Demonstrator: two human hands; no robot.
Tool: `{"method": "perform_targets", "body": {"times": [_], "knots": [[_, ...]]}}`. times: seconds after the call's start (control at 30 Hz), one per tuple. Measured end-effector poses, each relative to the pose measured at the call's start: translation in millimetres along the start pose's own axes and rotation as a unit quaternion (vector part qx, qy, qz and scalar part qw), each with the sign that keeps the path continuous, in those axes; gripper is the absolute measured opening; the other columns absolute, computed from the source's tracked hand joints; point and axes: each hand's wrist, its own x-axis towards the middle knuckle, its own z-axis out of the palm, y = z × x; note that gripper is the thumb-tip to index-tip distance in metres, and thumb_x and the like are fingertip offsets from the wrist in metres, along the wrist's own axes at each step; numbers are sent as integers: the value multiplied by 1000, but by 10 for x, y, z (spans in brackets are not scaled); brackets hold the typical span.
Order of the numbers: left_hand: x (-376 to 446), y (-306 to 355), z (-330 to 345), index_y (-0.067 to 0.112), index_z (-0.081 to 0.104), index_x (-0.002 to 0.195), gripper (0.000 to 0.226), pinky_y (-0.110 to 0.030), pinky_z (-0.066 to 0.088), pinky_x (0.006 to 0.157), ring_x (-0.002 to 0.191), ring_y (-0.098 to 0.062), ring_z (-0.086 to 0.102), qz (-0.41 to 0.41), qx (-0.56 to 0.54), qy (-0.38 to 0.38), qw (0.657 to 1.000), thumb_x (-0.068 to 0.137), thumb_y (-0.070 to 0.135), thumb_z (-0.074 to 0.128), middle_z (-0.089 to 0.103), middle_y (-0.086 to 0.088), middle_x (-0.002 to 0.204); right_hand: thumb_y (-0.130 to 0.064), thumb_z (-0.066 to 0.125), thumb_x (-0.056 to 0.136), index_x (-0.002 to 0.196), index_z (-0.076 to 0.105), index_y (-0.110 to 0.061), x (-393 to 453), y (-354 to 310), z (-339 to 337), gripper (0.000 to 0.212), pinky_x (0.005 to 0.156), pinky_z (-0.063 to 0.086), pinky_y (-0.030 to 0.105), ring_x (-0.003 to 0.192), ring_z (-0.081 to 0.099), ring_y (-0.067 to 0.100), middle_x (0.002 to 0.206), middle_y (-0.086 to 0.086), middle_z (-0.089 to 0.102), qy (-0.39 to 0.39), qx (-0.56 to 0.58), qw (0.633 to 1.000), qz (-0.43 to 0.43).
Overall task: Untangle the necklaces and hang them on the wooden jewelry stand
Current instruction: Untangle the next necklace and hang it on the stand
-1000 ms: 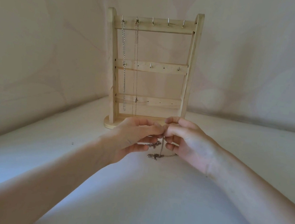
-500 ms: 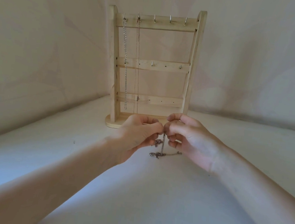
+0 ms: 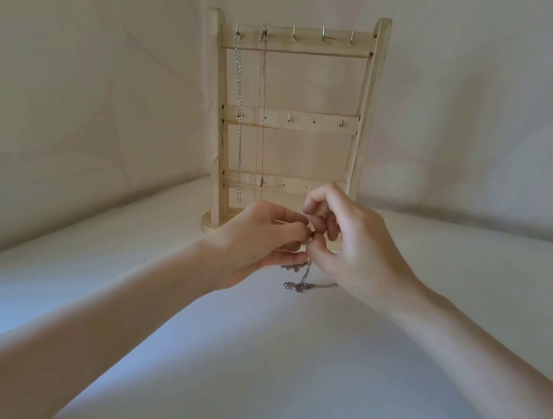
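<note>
Both of my hands meet in front of the wooden jewelry stand (image 3: 290,121), working a knot in the tangled chain (image 3: 305,278). My left hand (image 3: 264,242) pinches the chain between thumb and fingertips; my right hand (image 3: 350,248) pinches it just beside, with its index finger raised free. The rest of the chain hangs from the pinch and trails onto the white surface (image 3: 251,361), its clasp lying below my hands. On the stand, a silver necklace (image 3: 238,112) hangs from the leftmost top hook and a thinner reddish necklace (image 3: 262,111) from the next one; the three hooks to the right are bare. I judge the step in hand to be teasing the knot loose. It wants small, slack pulls: pinch close to the knot, ease the loops apart rather than tug, and keep the free end from dragging back into the tangle. Hard pulling would likely tighten it.
</note>
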Motion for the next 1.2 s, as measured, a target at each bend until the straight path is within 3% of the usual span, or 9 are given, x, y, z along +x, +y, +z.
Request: {"method": "perform_targets", "body": {"times": [0.1, 0.17, 0.27, 0.4, 0.67, 0.87, 1.07, 1.2], "knots": [[13, 34, -36, -7, 61, 96, 12, -18, 55, 69, 72, -17, 53, 16, -41, 12, 999, 88, -2, 53, 57, -16, 85, 0, 56, 71, 85, 51, -12, 2, -16, 16, 19, 59, 38, 25, 61, 41, 13, 66, 3, 49, 21, 41, 998, 29], [27, 59, -66, -2, 53, 95, 9, -16, 51, 61, 57, -13, 53, 40, -81, 51, 995, 87, -4, 55, 55, -11, 73, -1, 56, 77, 81, 53, -14, 11, -46, 32, 14, 59, 38, 22, 59, 41, 10, 65, 0, 48, 40, 123, 987, 100], [37, 75, -106, 5, 49, 90, 14, -17, 49, 55, 51, -12, 51, 45, -136, 76, 987, 85, -5, 56, 51, -8, 69, 1, 56, 78, 75, 57, -16, 11, -44, 37, 17, 61, 37, 15, 62, 43, 7, 68, -3, 49, 38, 166, 974, 152], [38, 65, -116, 5, 53, 76, 14, -16, 47, 52, 50, -11, 49, 34, -151, 74, 985, 85, -5, 55, 48, -14, 81, -3, 65, 78, 77, 63, -12, 22, -44, 31, 10, 63, 38, 16, 64, 45, 9, 69, -3, 53, 43, 180, 971, 150], [36, 50, -90, 9, 51, 60, 30, -13, 46, 52, 49, -8, 45, 23, -132, 47, 990, 87, -4, 53, 43, 1, 52, -7, 70, 77, 69, 63, -18, 24, -41, 18, 15, 60, 39, 13, 61, 45, 5, 64, -8, 56, 41, 187, 969, 156], [39, 54, -90, 8, 51, 79, 14, -15, 48, 51, 52, -11, 48, 6, -127, 57, 990, 86, -3, 56, 47, -8, 69, -5, 67, 77, 64, 59, -21, 29, -38, -7, 22, 60, 39, 13, 58, 45, 1, 61, -11, 54, 14, 163, 974, 156], [24, 49, -103, 14, 54, 68, 21, -16, 47, 50, 58, -8, 49, 0, -69, 52, 996, 86, 4, 58, 49, -4, 68, -8, 71, 76, 66, 61, -20, 21, -27, 9, 18, 58, 37, 14, 57, 43, 4, 60, -14, 53, 3, 167, 973, 158], [17, 40, -100, 13, 53, 81, 10, -16, 47, 51, 60, -7, 52, -8, -51, 57, 997, 87, 6, 58, 54, -1, 70, -7, 70, 77, 67, 62, -15, 15, -33, 14, 15, 56, 35, 11, 55, 43, 3, 59, -11, 53, 5, 148, 978, 146]]}}
